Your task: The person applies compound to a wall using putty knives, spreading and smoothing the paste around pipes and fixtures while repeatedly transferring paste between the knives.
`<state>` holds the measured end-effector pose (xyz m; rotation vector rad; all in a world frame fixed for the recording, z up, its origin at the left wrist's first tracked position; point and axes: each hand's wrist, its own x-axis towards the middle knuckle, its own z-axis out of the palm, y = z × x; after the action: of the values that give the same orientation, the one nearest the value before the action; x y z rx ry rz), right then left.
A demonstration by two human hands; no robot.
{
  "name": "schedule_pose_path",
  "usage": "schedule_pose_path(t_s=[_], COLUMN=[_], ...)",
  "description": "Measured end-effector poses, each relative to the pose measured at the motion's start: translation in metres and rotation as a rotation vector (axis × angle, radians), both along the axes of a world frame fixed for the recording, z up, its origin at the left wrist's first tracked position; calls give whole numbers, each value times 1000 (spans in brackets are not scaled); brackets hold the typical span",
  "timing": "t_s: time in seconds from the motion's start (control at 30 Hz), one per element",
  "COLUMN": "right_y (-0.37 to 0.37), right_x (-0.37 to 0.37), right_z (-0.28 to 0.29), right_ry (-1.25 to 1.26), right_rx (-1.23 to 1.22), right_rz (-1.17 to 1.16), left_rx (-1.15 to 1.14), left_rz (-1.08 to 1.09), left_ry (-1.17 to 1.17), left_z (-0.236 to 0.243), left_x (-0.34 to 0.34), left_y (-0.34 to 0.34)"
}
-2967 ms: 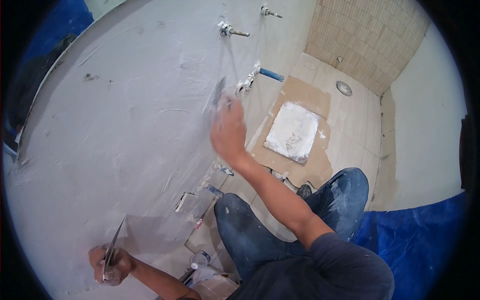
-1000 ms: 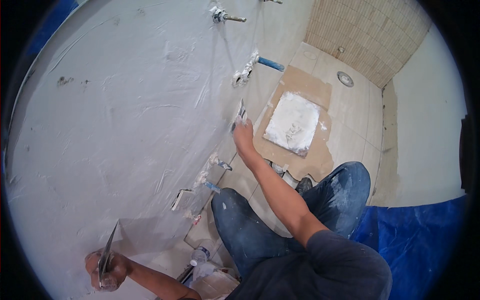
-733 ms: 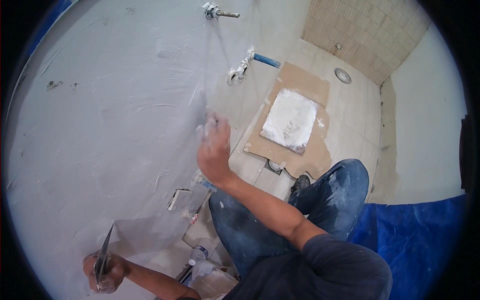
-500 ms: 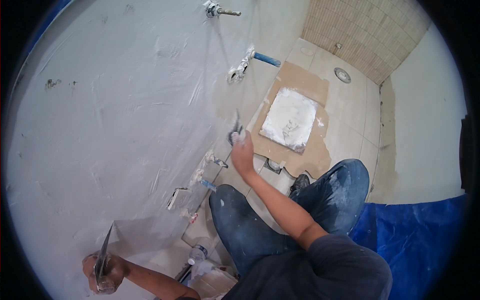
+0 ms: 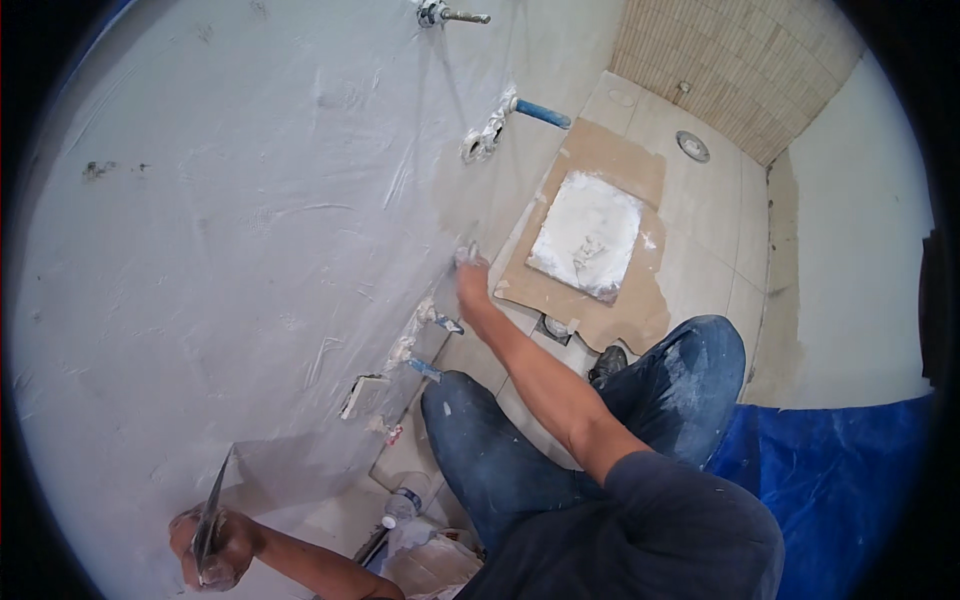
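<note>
Wide metal blade (image 5: 211,508): held low at the lower left in front of the grey wall (image 5: 200,300), turned nearly edge-on, tip upward
Left hand (image 5: 232,548): clamped on the wide metal blade, smeared pale
Small scraper (image 5: 471,252): up by the wall's foot, near the middle of the view, blurred and mostly hidden; cannot tell whether touching the wall
Right hand (image 5: 473,282): closed around the small scraper, reaching out at the end of a bare forearm
Wall surface: coated in grey, with ridges and streaks; darker specks at the upper left
Wall fittings: from top to bottom, a metal pipe (image 5: 465,17), a long blue pipe (image 5: 543,113) beside a rough hole, two short blue pipes (image 5: 425,369) and a square box (image 5: 363,395)
White-smeared board (image 5: 588,232): lying on brown cardboard (image 5: 643,180), right of the right hand, with a small pale lump on top
Floor (image 5: 715,225): laid with light tiles; round drain (image 5: 692,146) set beyond the cardboard
Knees (image 5: 482,435): bent, in paint-marked jeans, just below the right forearm
Clear bottle (image 5: 406,497): between the left forearm and the nearer knee, capped in white
Blue tarp (image 5: 820,480): spread at the lower right, beside the dark shirt (image 5: 640,535)
Far wall (image 5: 735,60): covered in narrow beige tiles
</note>
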<state>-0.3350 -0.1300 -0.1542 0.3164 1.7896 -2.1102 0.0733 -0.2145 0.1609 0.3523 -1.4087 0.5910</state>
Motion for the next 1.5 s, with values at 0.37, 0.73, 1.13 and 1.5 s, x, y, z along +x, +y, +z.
schedule_pose_path(t_s=[0.37,0.73,1.13,1.5], right_y=[74,20,22,265], right_x=[44,-20,118,2], right_z=[40,-2,248,258], right_ry=[253,-397,846,158], right_rx=[162,-189,341,-497], right_rz=[103,90,6,367], left_rx=[-3,0,-50,-209], left_rz=[-65,-278,93,450], left_ry=[103,2,-112,-4], left_z=[-8,-3,3,-12], left_x=[16,17,0,30], left_y=[-12,-9,-3,-36])
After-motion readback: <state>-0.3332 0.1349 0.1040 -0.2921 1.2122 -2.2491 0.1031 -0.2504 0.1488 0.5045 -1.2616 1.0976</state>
